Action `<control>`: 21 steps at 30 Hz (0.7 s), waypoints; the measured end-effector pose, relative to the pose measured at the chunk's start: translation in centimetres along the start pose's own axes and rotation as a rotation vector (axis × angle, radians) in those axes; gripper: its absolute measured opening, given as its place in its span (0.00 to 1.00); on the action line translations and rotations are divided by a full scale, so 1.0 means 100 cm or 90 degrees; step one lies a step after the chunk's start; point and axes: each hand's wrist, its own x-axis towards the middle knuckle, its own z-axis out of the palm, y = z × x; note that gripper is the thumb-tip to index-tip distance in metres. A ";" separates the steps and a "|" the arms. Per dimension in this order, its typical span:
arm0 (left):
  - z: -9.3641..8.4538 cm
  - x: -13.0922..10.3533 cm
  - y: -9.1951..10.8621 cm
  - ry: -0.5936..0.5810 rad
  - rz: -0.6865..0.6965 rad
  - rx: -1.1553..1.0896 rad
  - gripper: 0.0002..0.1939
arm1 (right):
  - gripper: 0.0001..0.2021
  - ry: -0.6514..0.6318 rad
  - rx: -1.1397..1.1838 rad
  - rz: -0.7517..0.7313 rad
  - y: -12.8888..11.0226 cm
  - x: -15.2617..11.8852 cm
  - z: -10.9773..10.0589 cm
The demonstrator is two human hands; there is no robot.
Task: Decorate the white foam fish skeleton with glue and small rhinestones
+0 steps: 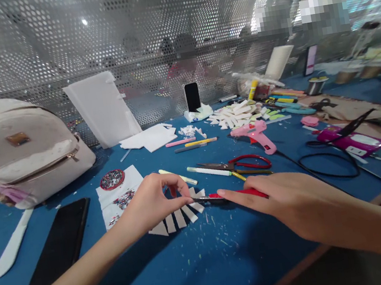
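Observation:
My right hand (pixel 275 201) is wrapped round a red-handled cutting tool (pixel 214 198), its forefinger stretched along the top and its dark blade pointing left. At the blade's tip, my left hand (pixel 161 195) pinches with thumb and forefinger; what lies between the fingertips is too small to make out. Below and beside those fingertips, flat pale strips (pixel 180 218) fan out on the blue table. Small pale shavings lie in front of them. Just behind the hands are red-handled scissors (pixel 251 162) and a whitish pen (pixel 209 171).
Left stand a white backpack (pixel 26 154), a black phone (pixel 60 245) and a white plastic knife (pixel 13 245). A pink glue gun (pixel 256 136) with its cable lies right. Behind are a pile of pale pieces (pixel 238 114), white sheets (pixel 151 137) and a mesh screen (pixel 145 39).

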 end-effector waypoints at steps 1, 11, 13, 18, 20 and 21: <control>-0.001 0.001 0.000 -0.009 -0.004 0.001 0.04 | 0.40 -0.015 0.000 -0.009 0.001 0.000 0.000; -0.009 0.014 -0.008 -0.094 -0.057 -0.024 0.07 | 0.39 -0.026 -0.078 -0.074 0.006 0.004 -0.004; -0.009 0.015 -0.009 -0.092 -0.061 -0.029 0.08 | 0.38 -0.031 -0.092 -0.082 0.007 0.005 -0.005; -0.011 0.013 -0.013 -0.093 -0.060 -0.040 0.07 | 0.41 -0.035 -0.094 -0.093 0.009 0.009 -0.005; -0.014 0.011 -0.016 -0.079 -0.056 -0.062 0.06 | 0.42 -0.040 -0.095 -0.094 0.011 0.011 -0.004; -0.015 0.009 -0.016 -0.058 -0.052 -0.080 0.06 | 0.43 -0.045 -0.097 -0.090 0.013 0.011 -0.004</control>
